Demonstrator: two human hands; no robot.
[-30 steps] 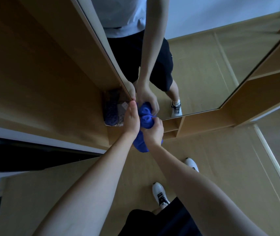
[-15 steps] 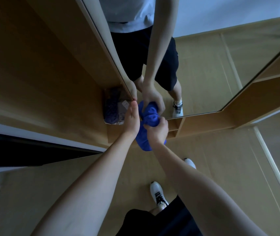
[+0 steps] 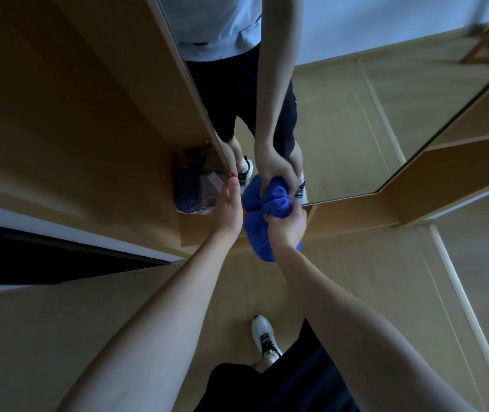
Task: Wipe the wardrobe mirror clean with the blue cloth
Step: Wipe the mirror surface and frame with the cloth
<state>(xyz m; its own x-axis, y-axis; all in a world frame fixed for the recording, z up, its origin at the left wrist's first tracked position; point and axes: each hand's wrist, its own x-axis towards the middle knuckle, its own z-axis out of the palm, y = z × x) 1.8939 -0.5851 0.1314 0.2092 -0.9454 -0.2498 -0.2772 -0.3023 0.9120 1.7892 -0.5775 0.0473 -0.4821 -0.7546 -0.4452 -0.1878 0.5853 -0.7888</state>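
We are standing close to the wardrobe mirror (image 3: 341,120) and looking down at our two hands. Our right hand (image 3: 286,226) has its fingers curled tight around the blue cloth (image 3: 262,221), which is bunched up into a ball. The top of the bunch is pushed against the glass near the bottom edge of the mirror, and the rest hangs down below our fist. We think we hold it bunched like this so we can press hard and rub the glass well.

Our left hand (image 3: 231,209) holds nothing. Its fingers are straight and together, and it sits just beside the cloth, right by the left edge of the mirror. We think it rests there to keep the wardrobe door (image 3: 88,120) from swinging while we push, but we cannot tell if it really touches the edge.

In the glass we see our own arm, the cloth and our white shoes looking back at us. A dark bag (image 3: 197,185) lies inside the wardrobe, just left of our left hand. The wooden floor (image 3: 371,281) is under us.

We seem to be working on the lowest part of the mirror. The glass higher up is far from the cloth.
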